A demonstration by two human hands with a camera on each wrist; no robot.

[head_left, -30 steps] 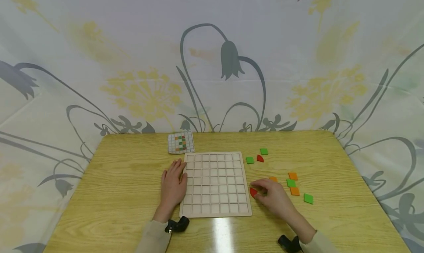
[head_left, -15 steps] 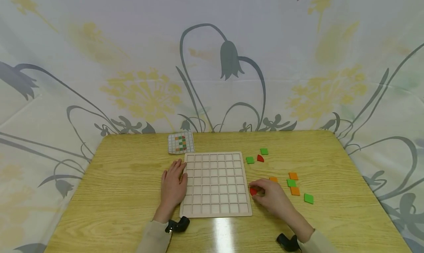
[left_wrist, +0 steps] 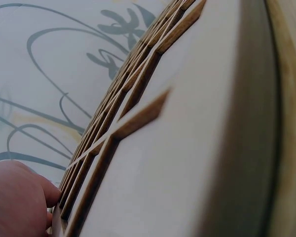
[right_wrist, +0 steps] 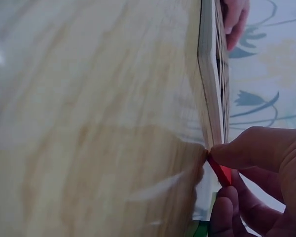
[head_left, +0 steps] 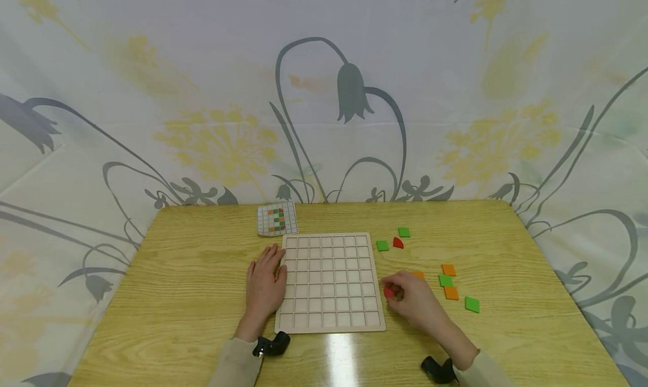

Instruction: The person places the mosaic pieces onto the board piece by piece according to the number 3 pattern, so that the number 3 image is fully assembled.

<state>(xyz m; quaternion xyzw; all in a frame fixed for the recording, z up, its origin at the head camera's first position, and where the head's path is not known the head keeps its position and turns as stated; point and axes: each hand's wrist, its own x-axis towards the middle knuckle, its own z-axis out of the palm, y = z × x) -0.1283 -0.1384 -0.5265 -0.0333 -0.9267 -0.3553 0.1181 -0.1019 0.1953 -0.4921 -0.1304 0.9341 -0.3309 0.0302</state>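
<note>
A square wooden grid board [head_left: 328, 283] lies on the table, its cells bare. My left hand [head_left: 265, 283] rests flat along the board's left edge, fingers stretched forward. In the left wrist view a bit of that hand [left_wrist: 17, 202] shows beside the board's grid. Just off the board's right edge, my right hand [head_left: 415, 298] pinches a red quarter-round tile [head_left: 389, 293] between thumb and fingers. The right wrist view shows this red tile [right_wrist: 222, 171] tilted on edge in the pinch, close to the tabletop.
A printed pattern card [head_left: 277, 218] lies behind the board. Right of the board are green tiles [head_left: 382, 246], another red quarter-round tile [head_left: 398, 243] and orange tiles [head_left: 448, 270]. An orange tile [head_left: 418, 275] is partly hidden behind my right hand. A patterned cloth [head_left: 324, 122] hangs behind the table.
The red tile by the board's right edge has been tipped up between my right thumb and fingers. My left hand has stayed in place.
</note>
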